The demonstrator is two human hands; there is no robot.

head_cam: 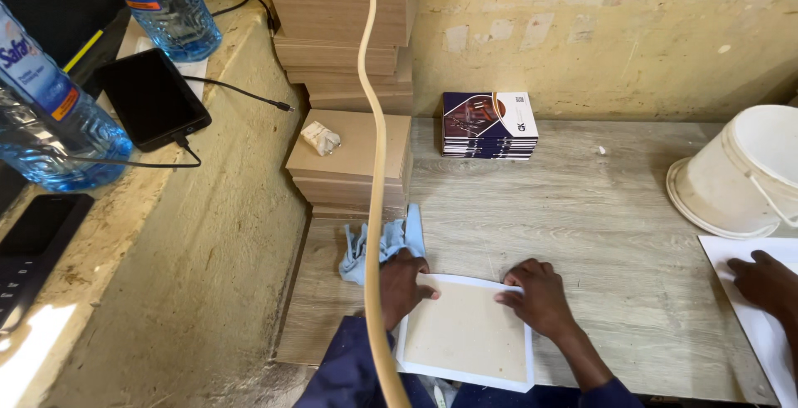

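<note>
A beige board lies on a slightly larger white sheet [465,335] at the near edge of the wooden table [582,208]. My left hand [402,286] presses down on the sheet's far left corner, fingers flat. My right hand [539,293] rests flat on the far right edge of the same sheet. Neither hand grips anything. A light blue cloth [384,243] lies crumpled just beyond my left hand, touching it.
Stacks of brown boards [353,154] stand at the back left, a crumpled paper [321,137] on the lower one. A pile of printed booklets [488,125], a tilted white bucket [742,174], another person's hand [769,283] on white sheets, water bottles [50,113] and phones on the ledge.
</note>
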